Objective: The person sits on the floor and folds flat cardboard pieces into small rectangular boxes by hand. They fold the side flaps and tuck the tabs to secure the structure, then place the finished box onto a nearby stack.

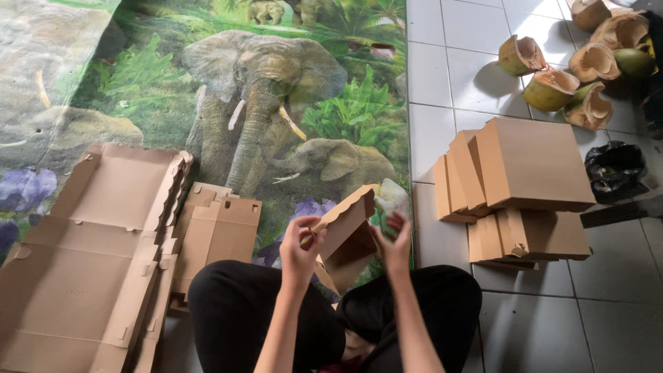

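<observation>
So the floor is being covered on the left by a big printed mat point(207, 90) with elephants and green jungle plants on it, while white tiles point(449, 90) are being left bare on the right. At the far right, a bunch of split coconut husks point(580, 62) is being kept on the tiles, with a crumpled black plastic bag point(613, 169) just near of them.

Flat, unfolded brown cardboard blanks point(97, 255) with scalloped edges are being kept in a pile at the near left, on the mat. Finished brown boxes point(518, 186) are being stacked on the tiles to the right, plain, no labels that can be made out.

A half-folded cardboard box point(345, 231) is being held up in the middle, over the black-trousered lap, tilted, one wavy-edged flap sticking up. It's being gripped on its left edge by the left hand point(300, 245) and on its right side by the right hand point(394, 242), fingers curled round the card.
</observation>
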